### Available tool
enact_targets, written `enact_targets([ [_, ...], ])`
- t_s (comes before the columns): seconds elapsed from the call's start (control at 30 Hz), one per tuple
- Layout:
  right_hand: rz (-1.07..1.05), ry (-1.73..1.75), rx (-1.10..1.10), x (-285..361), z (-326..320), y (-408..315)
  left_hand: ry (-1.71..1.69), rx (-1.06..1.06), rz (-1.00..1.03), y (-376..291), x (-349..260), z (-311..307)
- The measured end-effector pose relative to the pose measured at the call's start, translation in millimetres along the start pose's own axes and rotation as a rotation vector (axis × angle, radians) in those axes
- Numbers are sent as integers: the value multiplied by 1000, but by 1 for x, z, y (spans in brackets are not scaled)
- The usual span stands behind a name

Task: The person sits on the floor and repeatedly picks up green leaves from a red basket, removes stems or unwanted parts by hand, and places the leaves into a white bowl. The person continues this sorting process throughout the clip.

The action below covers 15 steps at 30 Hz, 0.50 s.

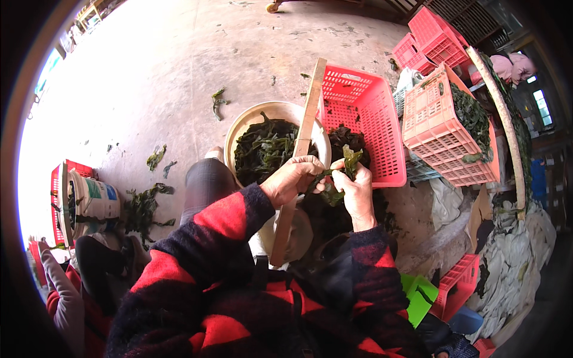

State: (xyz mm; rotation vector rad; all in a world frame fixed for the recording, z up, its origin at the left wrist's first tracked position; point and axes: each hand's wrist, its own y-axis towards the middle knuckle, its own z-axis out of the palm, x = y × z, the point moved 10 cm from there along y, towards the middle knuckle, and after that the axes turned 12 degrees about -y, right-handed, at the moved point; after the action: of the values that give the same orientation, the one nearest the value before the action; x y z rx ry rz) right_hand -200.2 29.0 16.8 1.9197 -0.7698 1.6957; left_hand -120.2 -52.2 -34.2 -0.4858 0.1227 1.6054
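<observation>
My left hand [294, 176] and my right hand [357, 190] come together above a wooden board [312, 96]. Between them they grip a strip of green kelp [332, 195]; a paler end of it sticks up past my right thumb. Just beyond my left hand is a round white tub [233, 129] holding dark green kelp pieces [264, 145]. The board slants across the tub's right side towards my body. Right of it, a red plastic crate [387, 129] lies tilted with its open side towards me, dark kelp [348, 139] in its near end.
Kelp scraps [218, 103] lie on the concrete floor [156, 80]. To the right, an orange crate [441, 129] holds more kelp, beside a pale pole [501, 107]. A green plastic scoop [418, 297] lies at lower right. At left another person's sleeve [67, 295] is near a white bucket [96, 203].
</observation>
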Motion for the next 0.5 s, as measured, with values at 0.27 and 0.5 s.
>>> enact_targets([
  [0.27, 45, 41, -70, -3, -1, -2, 454, -109, 288, -4, -29, 4],
  [0.5, 172, 178, -299, -28, -56, 10, 158, -107, 154, -11, -26, -11],
])
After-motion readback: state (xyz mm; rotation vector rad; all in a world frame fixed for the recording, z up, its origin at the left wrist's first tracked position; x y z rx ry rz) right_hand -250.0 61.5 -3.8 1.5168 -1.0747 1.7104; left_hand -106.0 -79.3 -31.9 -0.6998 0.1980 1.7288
